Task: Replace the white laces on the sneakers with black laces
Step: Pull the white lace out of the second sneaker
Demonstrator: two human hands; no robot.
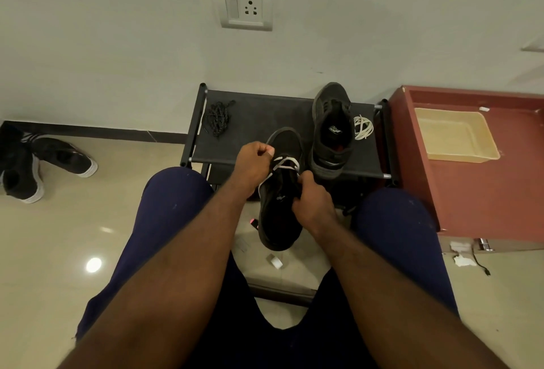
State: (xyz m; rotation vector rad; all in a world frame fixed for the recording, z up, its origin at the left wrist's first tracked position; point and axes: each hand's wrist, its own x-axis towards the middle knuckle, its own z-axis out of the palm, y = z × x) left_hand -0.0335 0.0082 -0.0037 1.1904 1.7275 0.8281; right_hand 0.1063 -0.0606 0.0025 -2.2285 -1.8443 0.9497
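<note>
At centre frame, a black sneaker (pixel 278 215) held up between the knees, toe toward the rack (pixel 259 139) above it. Just left of the toe, the left hand (pixel 253 164), fingers curled, pinching the white lace (pixel 287 162) threaded across the upper eyelets. On the sneaker's right side, the right hand (pixel 313 202), clamped around the upper. Both hands close together, not touching. On the rack, upper centre: a second black sneaker (pixel 332 130), open mouth toward the camera. Just right of it, a loose coil of white lace (pixel 363 127). At the rack's left end, a bundle of black laces (pixel 217 118). Right of frame, a red cabinet (pixel 485 198) bearing a beige tray (pixel 453 133). Far left, on the floor (pixel 59 236), a pair of black shoes (pixel 29 171) with white soles. Top centre, a wall socket (pixel 247 6).
</note>
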